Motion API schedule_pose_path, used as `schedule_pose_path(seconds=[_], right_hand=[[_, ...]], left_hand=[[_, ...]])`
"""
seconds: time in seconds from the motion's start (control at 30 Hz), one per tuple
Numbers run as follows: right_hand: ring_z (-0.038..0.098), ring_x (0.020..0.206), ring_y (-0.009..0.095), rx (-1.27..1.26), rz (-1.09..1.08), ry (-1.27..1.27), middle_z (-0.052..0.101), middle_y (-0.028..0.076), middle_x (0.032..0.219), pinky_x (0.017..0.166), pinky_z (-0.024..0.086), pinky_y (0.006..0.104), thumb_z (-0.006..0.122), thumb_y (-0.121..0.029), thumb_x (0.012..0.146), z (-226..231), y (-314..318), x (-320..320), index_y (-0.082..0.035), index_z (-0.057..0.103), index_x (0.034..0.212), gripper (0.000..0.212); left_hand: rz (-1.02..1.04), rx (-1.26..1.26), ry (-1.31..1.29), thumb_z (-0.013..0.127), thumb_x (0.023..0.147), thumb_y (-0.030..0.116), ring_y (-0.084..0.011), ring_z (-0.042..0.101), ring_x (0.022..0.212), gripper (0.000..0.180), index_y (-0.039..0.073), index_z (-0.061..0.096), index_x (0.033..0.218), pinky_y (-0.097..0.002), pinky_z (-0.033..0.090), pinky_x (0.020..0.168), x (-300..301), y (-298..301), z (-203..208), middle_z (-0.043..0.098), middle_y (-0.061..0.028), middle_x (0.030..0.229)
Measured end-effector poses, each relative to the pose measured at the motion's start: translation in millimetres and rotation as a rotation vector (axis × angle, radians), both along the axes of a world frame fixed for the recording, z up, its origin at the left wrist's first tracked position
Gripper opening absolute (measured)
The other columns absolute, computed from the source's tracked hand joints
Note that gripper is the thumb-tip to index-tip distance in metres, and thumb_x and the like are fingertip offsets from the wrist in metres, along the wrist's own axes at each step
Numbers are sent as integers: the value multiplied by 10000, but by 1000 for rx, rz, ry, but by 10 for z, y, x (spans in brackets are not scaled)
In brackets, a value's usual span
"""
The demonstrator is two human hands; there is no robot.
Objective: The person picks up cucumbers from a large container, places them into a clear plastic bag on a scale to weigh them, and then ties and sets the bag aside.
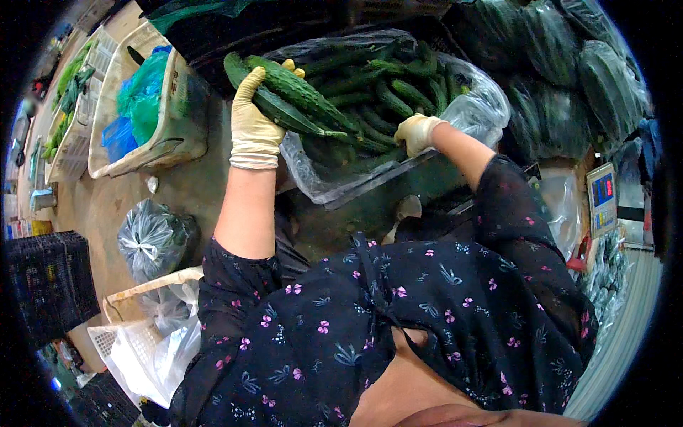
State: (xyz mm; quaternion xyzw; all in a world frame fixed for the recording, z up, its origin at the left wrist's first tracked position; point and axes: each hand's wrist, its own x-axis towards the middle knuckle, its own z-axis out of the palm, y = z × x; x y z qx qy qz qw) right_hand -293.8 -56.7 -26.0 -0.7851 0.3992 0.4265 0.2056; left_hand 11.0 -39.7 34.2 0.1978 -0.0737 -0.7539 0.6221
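My left hand (255, 124), in a pale yellow glove, is closed round two long green cucumbers (302, 98), raised above the left side of a crate. Their narrow ends point toward the crate's middle. My right hand (418, 134), gloved the same way, reaches in at the crate's near right part, its fingers bent down among the cucumbers (402, 99). What its fingertips grip, if anything, is hidden. Clear plastic film (478, 107) lines the crate and folds over its rim. Many bumpy dark green cucumbers lie heaped inside.
Plastic-wrapped bundles of cucumbers (544, 53) are stacked at the far right. Below them stands a digital scale display (602, 199). To the left are a white crate (174, 107) with green and blue bags, a tied clear bag (155, 231) on the floor, and a white basket (117, 349).
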Motion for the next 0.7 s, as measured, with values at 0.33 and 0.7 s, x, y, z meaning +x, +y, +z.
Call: schedule_pose_path(seconds=[0.33, 0.7], right_hand=[[615, 734, 160, 3, -964, -927, 647, 62, 839, 682, 486, 301, 612, -375, 843, 1128, 351, -803, -27, 623, 1023, 392], [576, 664, 142, 736, -1616, -1959, 611, 64, 794, 567, 493, 301, 453, -444, 928, 921, 1130, -1051, 111, 449, 1212, 624]], left_hand=[[-62, -24, -51, 577, 853, 268, -409, 511, 1119, 476, -59, 488, 1187, -496, 371, 1017, -107, 72, -17, 539, -255, 1195], [-415, -94, 5, 598, 808, 437, -410, 546, 1053, 620, -59, 509, 1170, -497, 418, 960, -747, 392, 63, 560, -267, 1148]])
